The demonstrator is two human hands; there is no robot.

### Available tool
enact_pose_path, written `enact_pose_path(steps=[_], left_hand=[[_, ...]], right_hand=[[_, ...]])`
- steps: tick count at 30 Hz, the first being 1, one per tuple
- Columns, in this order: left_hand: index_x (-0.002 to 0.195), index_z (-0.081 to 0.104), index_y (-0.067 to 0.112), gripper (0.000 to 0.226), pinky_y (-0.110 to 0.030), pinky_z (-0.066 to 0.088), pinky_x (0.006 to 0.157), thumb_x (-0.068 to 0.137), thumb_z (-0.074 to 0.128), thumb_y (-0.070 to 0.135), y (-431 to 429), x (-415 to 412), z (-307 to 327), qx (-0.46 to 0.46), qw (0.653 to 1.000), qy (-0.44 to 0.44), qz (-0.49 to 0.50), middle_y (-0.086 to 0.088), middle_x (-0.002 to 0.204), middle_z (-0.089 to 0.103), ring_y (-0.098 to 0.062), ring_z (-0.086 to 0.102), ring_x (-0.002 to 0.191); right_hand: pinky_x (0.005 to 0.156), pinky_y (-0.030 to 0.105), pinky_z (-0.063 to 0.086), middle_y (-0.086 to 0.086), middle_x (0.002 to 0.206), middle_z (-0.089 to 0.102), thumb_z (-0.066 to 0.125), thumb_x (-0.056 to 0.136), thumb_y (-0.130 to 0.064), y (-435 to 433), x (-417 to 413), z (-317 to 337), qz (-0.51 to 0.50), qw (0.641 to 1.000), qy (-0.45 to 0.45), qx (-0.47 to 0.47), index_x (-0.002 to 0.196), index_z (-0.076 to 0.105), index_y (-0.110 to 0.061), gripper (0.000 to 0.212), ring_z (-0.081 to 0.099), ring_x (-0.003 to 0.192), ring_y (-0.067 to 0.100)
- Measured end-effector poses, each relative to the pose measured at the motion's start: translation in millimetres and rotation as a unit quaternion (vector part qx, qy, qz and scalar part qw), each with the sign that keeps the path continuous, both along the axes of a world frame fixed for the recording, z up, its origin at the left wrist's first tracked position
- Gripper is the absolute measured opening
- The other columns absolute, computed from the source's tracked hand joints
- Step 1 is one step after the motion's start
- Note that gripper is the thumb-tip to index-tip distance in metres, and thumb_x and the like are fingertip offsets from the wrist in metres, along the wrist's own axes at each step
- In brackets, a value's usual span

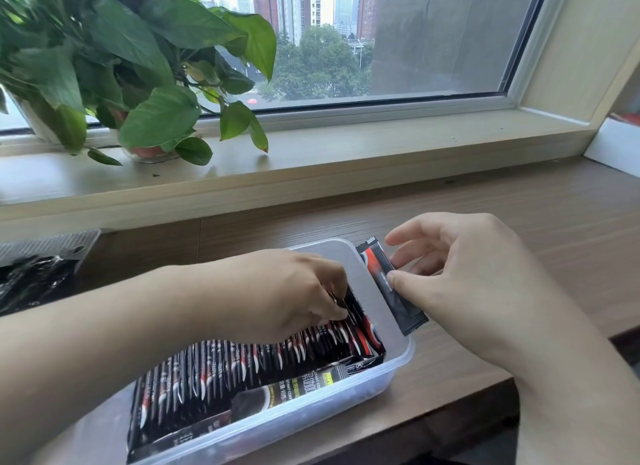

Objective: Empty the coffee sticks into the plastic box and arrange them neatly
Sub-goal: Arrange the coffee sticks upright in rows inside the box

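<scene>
A clear plastic box (pixel 394 364) sits on the wooden desk, filled with a row of several black-and-red coffee sticks (pixel 242 364) standing on edge. A flattened printed coffee pack (pixel 304 388) lies along the box's near side. My left hand (pixel 294 295) reaches into the box, its curled fingertips on the tops of the sticks at the far end of the row. My right hand (pixel 460 281) pinches a single black-and-red coffee stick (pixel 384 284) between thumb and fingers, just outside the box's right wall.
A potted green plant (pixel 138 70) stands on the window sill at the back left. A clear lid (pixel 48 245) and a black wrapper (pixel 31 281) lie at the desk's left edge. A white box (pixel 613 146) sits at the far right.
</scene>
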State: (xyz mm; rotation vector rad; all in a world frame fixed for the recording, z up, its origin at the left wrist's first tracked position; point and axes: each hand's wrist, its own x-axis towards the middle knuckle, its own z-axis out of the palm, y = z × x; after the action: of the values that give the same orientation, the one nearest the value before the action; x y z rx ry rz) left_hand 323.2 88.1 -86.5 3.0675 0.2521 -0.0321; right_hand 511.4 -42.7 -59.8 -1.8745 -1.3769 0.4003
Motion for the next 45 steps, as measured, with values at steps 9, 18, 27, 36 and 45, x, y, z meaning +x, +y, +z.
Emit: enact_pose_path(steps=[9, 18, 27, 36, 45], left_hand=[[0.120, 0.074, 0.031, 0.050, -0.029, 0.044, 0.105, 0.081, 0.044, 0.026, -9, 4, 6, -0.006, 0.999, 0.029, 0.017, 0.006, 0.138, 0.057, -0.010, 0.050, 0.122], [0.124, 0.069, 0.021, 0.049, -0.026, 0.044, 0.088, 0.082, 0.047, 0.009, -10, 3, 2, 0.015, 0.999, -0.014, 0.026, 0.000, 0.114, 0.065, -0.014, 0.054, 0.100], [0.134, 0.064, 0.025, 0.067, -0.024, 0.036, 0.111, 0.074, 0.041, 0.007, -11, 6, 2, -0.064, 0.996, 0.048, 0.032, 0.009, 0.137, 0.061, -0.010, 0.049, 0.128], [0.134, 0.061, 0.031, 0.071, -0.037, 0.032, 0.107, 0.073, 0.025, 0.032, -14, 10, -2, 0.013, 0.997, 0.070, 0.006, 0.013, 0.126, 0.058, -0.013, 0.041, 0.122], [0.127, 0.062, 0.034, 0.057, -0.035, 0.027, 0.109, 0.082, 0.026, 0.030, -10, 8, -10, 0.007, 0.998, 0.062, 0.013, 0.020, 0.129, 0.059, -0.010, 0.039, 0.130]], right_hand=[[0.061, 0.021, 0.054, -0.016, 0.077, 0.071, 0.078, 0.073, -0.019, -2, 2, -1, -0.008, 1.000, -0.011, -0.002, 0.090, 0.070, -0.034, 0.024, 0.066, 0.065, -0.004], [0.063, 0.024, 0.057, -0.016, 0.077, 0.071, 0.078, 0.073, -0.020, -2, 1, -2, -0.007, 1.000, -0.006, 0.000, 0.090, 0.070, -0.033, 0.022, 0.066, 0.065, -0.004], [0.064, 0.023, 0.056, -0.014, 0.077, 0.071, 0.078, 0.074, -0.019, -1, 2, -2, -0.006, 1.000, -0.002, 0.001, 0.089, 0.071, -0.032, 0.022, 0.066, 0.066, -0.003], [0.068, 0.027, 0.058, -0.015, 0.077, 0.071, 0.079, 0.075, -0.019, -1, 3, -2, -0.009, 1.000, -0.007, 0.002, 0.091, 0.071, -0.032, 0.023, 0.066, 0.066, -0.002], [0.063, 0.019, 0.053, -0.016, 0.078, 0.071, 0.079, 0.076, -0.019, -3, 2, -2, -0.003, 1.000, -0.006, 0.000, 0.092, 0.070, -0.033, 0.023, 0.065, 0.066, -0.003]])
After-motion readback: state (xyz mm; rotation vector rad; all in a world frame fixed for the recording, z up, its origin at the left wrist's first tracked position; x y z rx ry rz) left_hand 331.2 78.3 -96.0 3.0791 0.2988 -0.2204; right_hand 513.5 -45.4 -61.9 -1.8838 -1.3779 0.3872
